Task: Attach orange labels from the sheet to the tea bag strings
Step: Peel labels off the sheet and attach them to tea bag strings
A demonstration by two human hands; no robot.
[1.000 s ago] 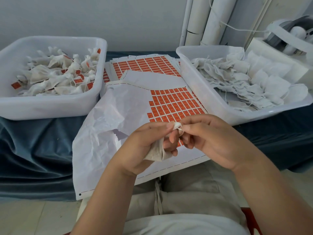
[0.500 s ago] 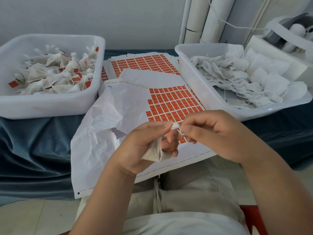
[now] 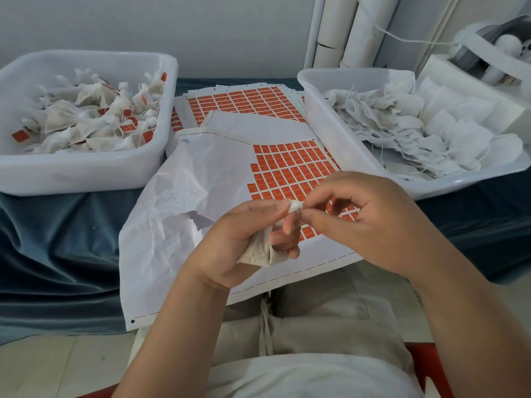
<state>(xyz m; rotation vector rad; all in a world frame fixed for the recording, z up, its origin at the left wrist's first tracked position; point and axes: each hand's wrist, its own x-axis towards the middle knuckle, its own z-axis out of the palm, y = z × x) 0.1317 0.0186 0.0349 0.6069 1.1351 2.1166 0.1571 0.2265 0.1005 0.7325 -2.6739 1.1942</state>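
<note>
Left hand (image 3: 244, 242) grips a tea bag (image 3: 258, 252) neck-up so the right hand (image 3: 370, 225) can pinch its string (image 3: 299, 217). Label sheet (image 3: 287, 168) lies at twelve o'clock.

A small packing workshop: tubs (image 3: 86, 175) of tea bags (image 3: 408, 124), stacked label sheets (image 3: 244, 101)

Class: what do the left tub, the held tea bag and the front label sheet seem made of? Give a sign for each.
The left tub: likely plastic, glossy white; smooth moulded walls with rounded corners. The tea bag: probably thin non-woven or paper mesh, matte off-white; it crumples softly. The label sheet: paper backing, slightly glossy; it creases and tears.
</note>
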